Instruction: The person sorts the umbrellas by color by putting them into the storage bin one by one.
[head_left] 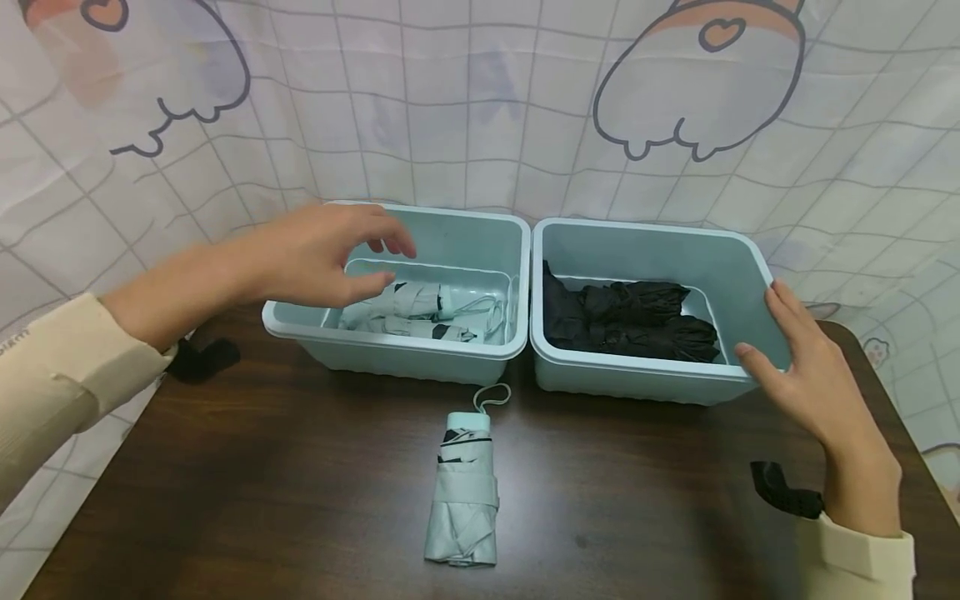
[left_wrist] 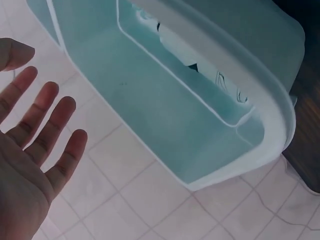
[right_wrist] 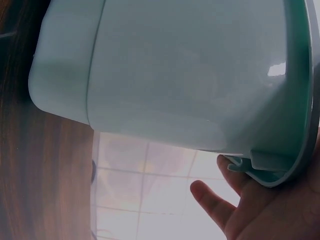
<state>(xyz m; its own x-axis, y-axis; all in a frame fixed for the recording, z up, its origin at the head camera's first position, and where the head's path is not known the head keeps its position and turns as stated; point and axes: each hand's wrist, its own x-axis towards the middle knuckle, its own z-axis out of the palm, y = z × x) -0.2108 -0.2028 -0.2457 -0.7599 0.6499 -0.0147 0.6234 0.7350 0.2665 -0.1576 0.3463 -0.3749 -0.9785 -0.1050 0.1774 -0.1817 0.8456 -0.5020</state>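
Observation:
My left hand [head_left: 337,254] hovers over the left light-blue plastic bin [head_left: 405,357], its fingers spread and loosely bent around nothing. Inside that bin lie pale folded umbrellas [head_left: 416,302] with wrist cords. In the left wrist view the hand [left_wrist: 35,135] is apart from the bin [left_wrist: 145,105]. My right hand [head_left: 821,379] holds the right corner of the right bin [head_left: 645,371], thumb over the rim and fingers down its outer side. Black, wrinkled folded bundles [head_left: 630,321] lie in this bin. A pale mint folded umbrella [head_left: 467,500] rests on the table in front, cord toward the bins.
The two bins stand side by side on the dark wooden table [head_left: 300,483], close to a hanging white grid-patterned cloth [head_left: 465,108] with cartoon prints. Black camera mounts [head_left: 783,492] stick out at both wrists.

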